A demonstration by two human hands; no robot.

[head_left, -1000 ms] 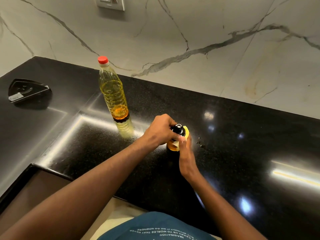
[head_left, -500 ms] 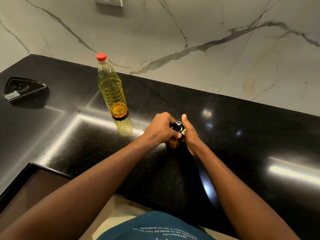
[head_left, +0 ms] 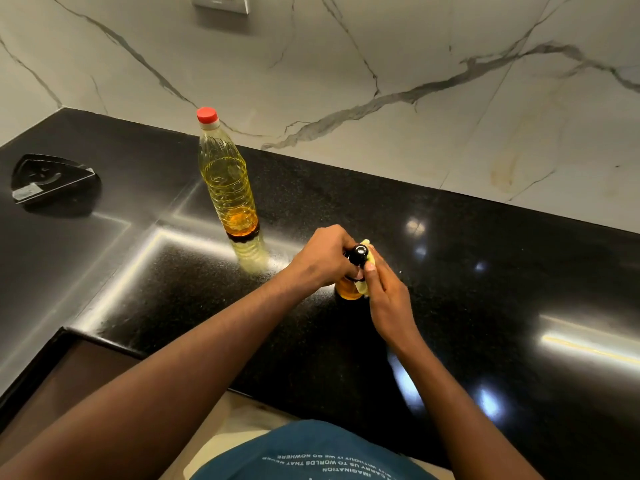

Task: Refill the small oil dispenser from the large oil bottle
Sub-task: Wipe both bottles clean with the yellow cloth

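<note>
The small oil dispenser point(head_left: 349, 289) stands on the black counter point(head_left: 450, 271), with amber oil in its base and a black top with a metal spout point(head_left: 358, 252). My left hand point(head_left: 323, 258) grips its neck from the left. My right hand point(head_left: 388, 299) holds a yellow cloth point(head_left: 367, 261) against its right side. The large oil bottle point(head_left: 228, 181) stands upright behind and to the left, red cap on, part full of yellow oil, apart from both hands.
A black triangular object point(head_left: 52, 178) lies at the far left of the counter. The marble wall point(head_left: 381, 64) with a socket plate point(head_left: 221, 3) rises behind. The counter steps down at the front left edge point(head_left: 69, 334).
My right hand has slid from the far side of the dispenser back toward me, with the yellow cloth showing again. My left hand has kept its hold on the neck.
</note>
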